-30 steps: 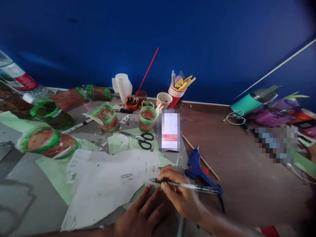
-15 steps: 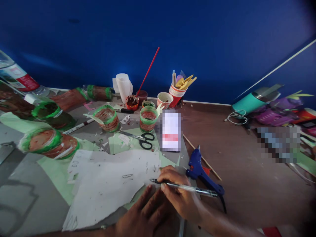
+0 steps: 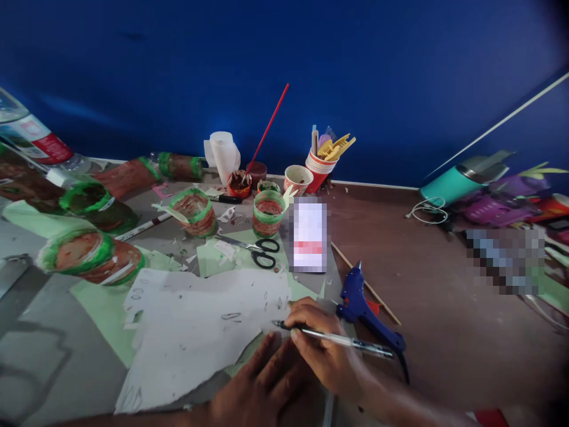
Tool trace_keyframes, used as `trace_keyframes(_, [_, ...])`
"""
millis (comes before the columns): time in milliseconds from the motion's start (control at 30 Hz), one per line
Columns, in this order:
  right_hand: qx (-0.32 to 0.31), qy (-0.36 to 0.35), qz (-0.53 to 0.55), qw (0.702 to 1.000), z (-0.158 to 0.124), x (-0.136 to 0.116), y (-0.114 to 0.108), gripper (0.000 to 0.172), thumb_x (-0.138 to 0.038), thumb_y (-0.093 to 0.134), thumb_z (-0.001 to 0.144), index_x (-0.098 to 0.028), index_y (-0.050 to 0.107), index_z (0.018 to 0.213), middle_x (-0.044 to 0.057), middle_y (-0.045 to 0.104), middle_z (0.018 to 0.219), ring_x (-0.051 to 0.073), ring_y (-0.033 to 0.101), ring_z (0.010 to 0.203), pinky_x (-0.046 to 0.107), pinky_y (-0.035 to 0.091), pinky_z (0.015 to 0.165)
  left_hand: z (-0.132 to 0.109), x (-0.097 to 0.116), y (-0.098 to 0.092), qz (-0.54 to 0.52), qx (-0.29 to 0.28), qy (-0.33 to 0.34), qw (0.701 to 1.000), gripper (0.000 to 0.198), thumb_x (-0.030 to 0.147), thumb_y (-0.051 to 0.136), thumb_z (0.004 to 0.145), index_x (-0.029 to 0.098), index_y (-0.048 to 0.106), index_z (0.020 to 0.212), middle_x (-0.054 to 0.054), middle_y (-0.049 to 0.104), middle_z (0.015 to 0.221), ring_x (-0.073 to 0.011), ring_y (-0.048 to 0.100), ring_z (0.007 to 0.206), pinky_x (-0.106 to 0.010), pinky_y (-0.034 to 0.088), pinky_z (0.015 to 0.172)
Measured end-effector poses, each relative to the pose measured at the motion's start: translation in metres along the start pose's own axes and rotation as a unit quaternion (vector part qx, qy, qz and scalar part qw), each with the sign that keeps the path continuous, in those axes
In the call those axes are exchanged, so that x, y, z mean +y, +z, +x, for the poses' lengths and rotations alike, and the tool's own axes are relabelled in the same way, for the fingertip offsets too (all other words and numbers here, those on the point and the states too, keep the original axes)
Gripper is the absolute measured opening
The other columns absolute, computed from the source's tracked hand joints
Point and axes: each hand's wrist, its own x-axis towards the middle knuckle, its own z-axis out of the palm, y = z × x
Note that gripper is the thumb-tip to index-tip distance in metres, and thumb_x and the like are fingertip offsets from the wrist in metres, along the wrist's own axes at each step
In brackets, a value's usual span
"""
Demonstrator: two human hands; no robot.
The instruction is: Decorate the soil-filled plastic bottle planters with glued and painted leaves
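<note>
My right hand (image 3: 322, 347) is closed round a clear pen (image 3: 351, 340), its tip at the right edge of a torn white sheet (image 3: 191, 326). Small leaf-like outlines are drawn on that paper. My left hand (image 3: 262, 385) lies flat with fingers spread at the sheet's lower right edge, partly beneath my right hand. Green paper (image 3: 102, 314) shows under the sheet. Black-handled scissors (image 3: 262, 254) rest above it. Behind them stand two brown-and-green painted cups, one on the left (image 3: 195, 213) and one on the right (image 3: 268, 216).
A blurred-out phone (image 3: 310, 237) lies beyond my right hand. Right of it are a blue glue gun (image 3: 362, 305) and a wooden stick (image 3: 344, 260). At the back are paper cups (image 3: 319, 172) and a white roll (image 3: 224, 157); a teal tumbler (image 3: 448, 182) lies at right.
The whole view has shifted very slightly. Both hands and the pen hold nearly the same position on the paper.
</note>
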Motion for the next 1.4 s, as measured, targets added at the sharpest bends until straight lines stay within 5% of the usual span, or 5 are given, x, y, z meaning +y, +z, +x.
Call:
trace_keyframes(433, [0.01,0.008,-0.016,1.0,0.0,0.001,-0.006,0.012,-0.013,0.05,0.083,-0.02,0.059,0.088,0.005,0.06,0.085,0.018,0.059,0.081,0.031,0.048,0.074,0.002,-0.003,-0.008,-0.037,-0.054,0.014,0.998,0.039,0.03,0.042,0.094,0.025,0.049,0.132,-0.002,0.054,0.136,-0.0258,0.046,0.125,-0.042,0.033,0.101])
trace_keyframes(1400, [0.003,0.005,0.014,1.0,0.0,-0.004,-0.007,0.012,-0.015,0.049,0.084,-0.019,0.059,0.09,0.004,0.058,0.084,0.015,0.058,0.077,0.027,0.047,0.069,0.001,-0.003,-0.005,-0.01,-0.035,0.016,0.999,0.041,0.033,0.04,0.095,0.032,0.045,0.136,0.0,0.05,0.139,-0.0264,0.043,0.125,-0.046,0.025,0.102])
